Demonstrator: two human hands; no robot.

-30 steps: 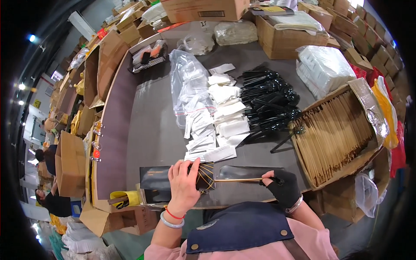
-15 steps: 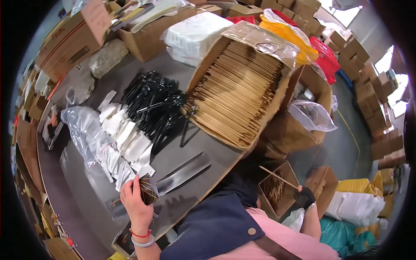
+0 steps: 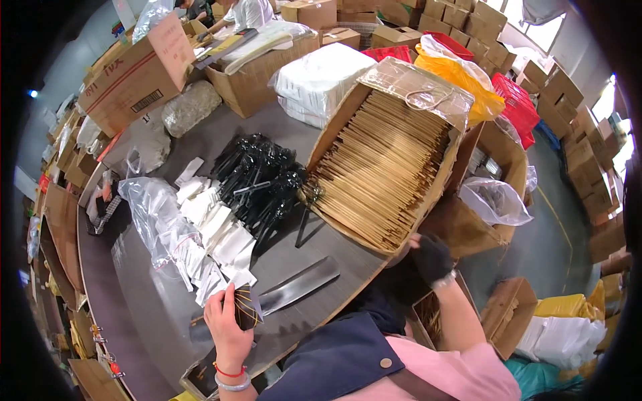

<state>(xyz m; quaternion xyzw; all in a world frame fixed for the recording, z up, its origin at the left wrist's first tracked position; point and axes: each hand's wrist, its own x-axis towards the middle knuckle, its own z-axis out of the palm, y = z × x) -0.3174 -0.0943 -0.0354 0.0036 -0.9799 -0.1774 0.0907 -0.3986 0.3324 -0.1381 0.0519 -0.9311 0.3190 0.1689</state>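
I have left hand (image 3: 229, 329) against dark gold-lined piece (image 3: 247, 309), which sits just right of left thumb. Cannot tell whether fingers pinch it or merely rest there. White slips (image 3: 217, 230) lie just beyond left fingertips; glossy strip (image 3: 304, 286) lies near, to their right. Right hand (image 3: 431, 258), black-gloved, I see beside near corner of carton (image 3: 426, 197); fingertips blurred, partly hidden, so cannot tell whether clenched or loose. Thin sticks (image 3: 378, 167) lie packed beyond right fingers, inside carton.
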